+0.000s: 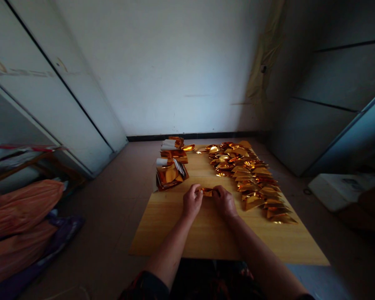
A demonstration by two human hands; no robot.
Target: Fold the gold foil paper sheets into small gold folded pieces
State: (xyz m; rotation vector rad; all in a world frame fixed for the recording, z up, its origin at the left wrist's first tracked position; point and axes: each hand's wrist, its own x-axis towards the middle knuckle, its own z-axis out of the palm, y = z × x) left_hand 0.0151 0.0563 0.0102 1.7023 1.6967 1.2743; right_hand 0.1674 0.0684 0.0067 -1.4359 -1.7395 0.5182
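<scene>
Domestic room, apparently a home storeroom. Visible are a white wardrobe (59, 91), a tiled floor (103, 221) with black skirting (190, 136), and stuffed orange sacks (18, 208) (contents hidden) beside a plain wooden tabletop (162, 237).

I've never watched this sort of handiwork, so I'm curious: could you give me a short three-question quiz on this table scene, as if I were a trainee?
1. What do the left hand and right hand hold between them?
A) a pair of scissors
B) a piece of gold foil
C) a roll of tape

2. True or false: the folded gold foil pieces lie to the right of the hands on the wooden table.

3. On which side of the table, left or right, are the stacks of gold foil sheets?

Key:
1. B
2. True
3. Left
</scene>
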